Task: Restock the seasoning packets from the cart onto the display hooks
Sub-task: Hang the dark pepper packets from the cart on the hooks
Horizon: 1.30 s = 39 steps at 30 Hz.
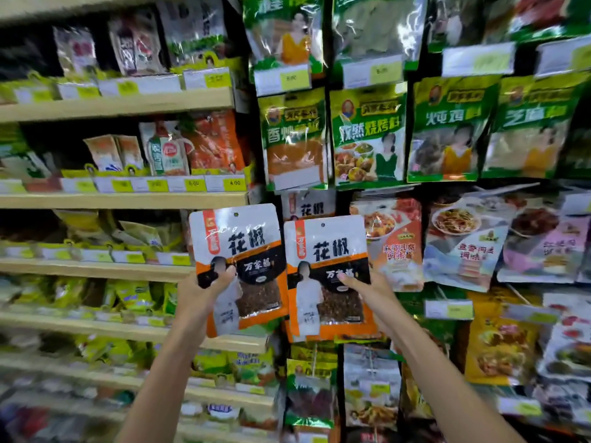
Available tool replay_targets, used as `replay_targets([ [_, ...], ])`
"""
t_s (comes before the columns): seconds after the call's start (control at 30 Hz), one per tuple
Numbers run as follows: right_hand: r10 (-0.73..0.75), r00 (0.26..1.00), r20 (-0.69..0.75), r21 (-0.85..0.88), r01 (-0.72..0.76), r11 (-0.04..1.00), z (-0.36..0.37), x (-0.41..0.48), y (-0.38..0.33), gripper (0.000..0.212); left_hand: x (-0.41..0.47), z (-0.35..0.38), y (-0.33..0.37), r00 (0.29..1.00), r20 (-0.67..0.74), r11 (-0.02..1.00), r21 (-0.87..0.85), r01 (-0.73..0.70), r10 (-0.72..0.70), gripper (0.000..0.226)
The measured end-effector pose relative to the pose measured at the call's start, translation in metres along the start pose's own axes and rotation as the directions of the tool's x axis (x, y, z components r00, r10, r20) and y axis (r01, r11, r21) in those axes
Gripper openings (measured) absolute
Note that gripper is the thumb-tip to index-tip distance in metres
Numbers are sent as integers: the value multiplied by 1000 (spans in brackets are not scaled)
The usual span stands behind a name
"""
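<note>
Your left hand (208, 290) grips the left packet (246, 244) at its lower left edge, thumb pressed on the front. Your right hand (367, 287) pinches the right packet (326, 247) at its right edge, thumb across the front. You hold both upright, side by side, in front of the display. The right packet covers most of a hung packet (308, 207) of the same kind. Green packets (367, 135) hang above. Shelves (121, 199) run to the left.

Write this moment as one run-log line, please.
left hand: holds first packet | right hand: holds second packet | both in front of hanging packets
</note>
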State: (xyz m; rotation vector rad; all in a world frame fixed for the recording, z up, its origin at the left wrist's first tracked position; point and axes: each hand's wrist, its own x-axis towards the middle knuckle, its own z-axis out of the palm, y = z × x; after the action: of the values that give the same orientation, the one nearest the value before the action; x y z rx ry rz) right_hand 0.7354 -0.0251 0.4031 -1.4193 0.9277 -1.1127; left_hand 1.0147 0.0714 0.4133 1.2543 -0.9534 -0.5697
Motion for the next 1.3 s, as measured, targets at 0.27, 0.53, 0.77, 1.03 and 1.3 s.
replay_targets([
  [0.27, 18, 999, -28, -8, -18, 1000, 28, 79, 5, 26, 46, -12, -3, 996, -66, 997, 46, -61, 64, 36],
  [0.53, -2, 1000, -25, 16, 3, 1000, 32, 125, 12, 51, 76, 2, -4, 997, -40, 997, -7, -70, 70, 23],
  [0.77, 9, 999, -53, 54, -6, 999, 32, 138, 21, 62, 88, 11, -12, 994, 97, 999, -29, -40, 43, 37],
  [1.03, 34, 985, -169, 96, -17, 995, 49, 168, 12, 71, 103, 10, -29, 993, 115, 998, -61, -18, 25, 39],
  [1.3, 172, 958, -230, 89, -156, 984, 54, 199, 5, 72, 112, 11, -44, 980, 195, 998, -44, 50, -41, 45],
])
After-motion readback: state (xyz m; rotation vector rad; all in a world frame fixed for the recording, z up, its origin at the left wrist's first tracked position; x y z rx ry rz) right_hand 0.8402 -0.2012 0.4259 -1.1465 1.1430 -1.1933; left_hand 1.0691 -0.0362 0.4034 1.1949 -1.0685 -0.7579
